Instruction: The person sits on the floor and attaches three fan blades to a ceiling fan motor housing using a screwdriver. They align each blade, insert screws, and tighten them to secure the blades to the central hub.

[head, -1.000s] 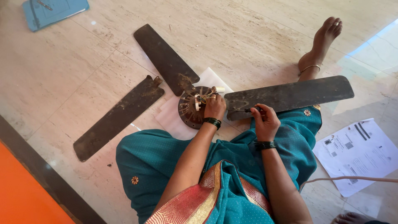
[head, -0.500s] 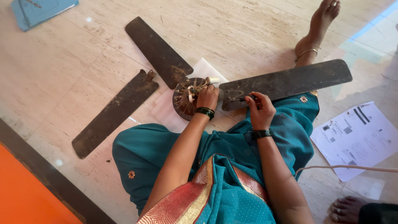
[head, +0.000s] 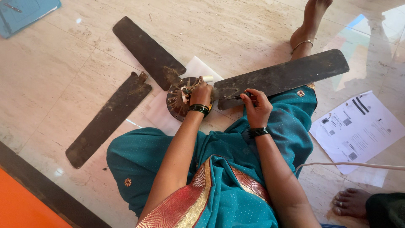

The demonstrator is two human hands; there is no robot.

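A dirty round ceiling-fan motor hub (head: 179, 99) lies on a white sheet on the floor. My left hand (head: 201, 93) rests on top of it, fingers closed over its wiring. A dark fan blade (head: 282, 78) reaches from the hub to the right; my right hand (head: 255, 105) holds a small screwdriver-like tool against that blade's mounting end. A second blade (head: 147, 51) is attached at the upper left. A third blade (head: 107, 120) lies loose on the floor to the left.
I sit on a marble floor in a teal sari, one bare foot (head: 310, 23) stretched out. A printed paper (head: 356, 128) and a white cord (head: 350, 165) lie at right. Another person's foot (head: 352, 202) shows at lower right. A blue folder (head: 25, 12) lies far left.
The view has shifted slightly. My hands stay on the hub and blade end, with little movement between frames.
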